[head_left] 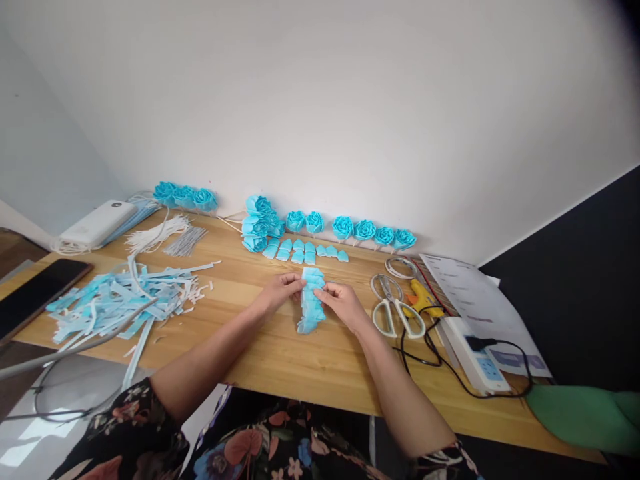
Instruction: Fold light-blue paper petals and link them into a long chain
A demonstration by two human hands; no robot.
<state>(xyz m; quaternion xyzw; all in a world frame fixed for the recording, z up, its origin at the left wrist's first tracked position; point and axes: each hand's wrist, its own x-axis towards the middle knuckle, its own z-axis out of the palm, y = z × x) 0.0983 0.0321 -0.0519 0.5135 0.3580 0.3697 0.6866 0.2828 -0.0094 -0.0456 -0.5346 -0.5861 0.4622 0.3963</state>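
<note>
Between my two hands is a light blue pleated strip [313,303] of thin, fabric-like material, held just over the wooden table. My left hand [284,291] pinches its left edge near the top. On the opposite edge, the thumb and fingers of my right hand [342,301] are closed on it. Beyond the strip lie small stacks of cut blue petals [298,251] in short rows. Behind these, finished blue flowers [314,222] stand along the wall, and a cluster of flowers [259,224] on sticks lies to their left.
At left are a heap of blue and white scraps [125,300], a phone [40,293], a power bank [97,223] and bundled white wires [157,233]. Scissors [397,310], a yellow glue gun [424,298], tape rolls, a power strip [477,357] with a black cord, and paper [480,300] occupy the right.
</note>
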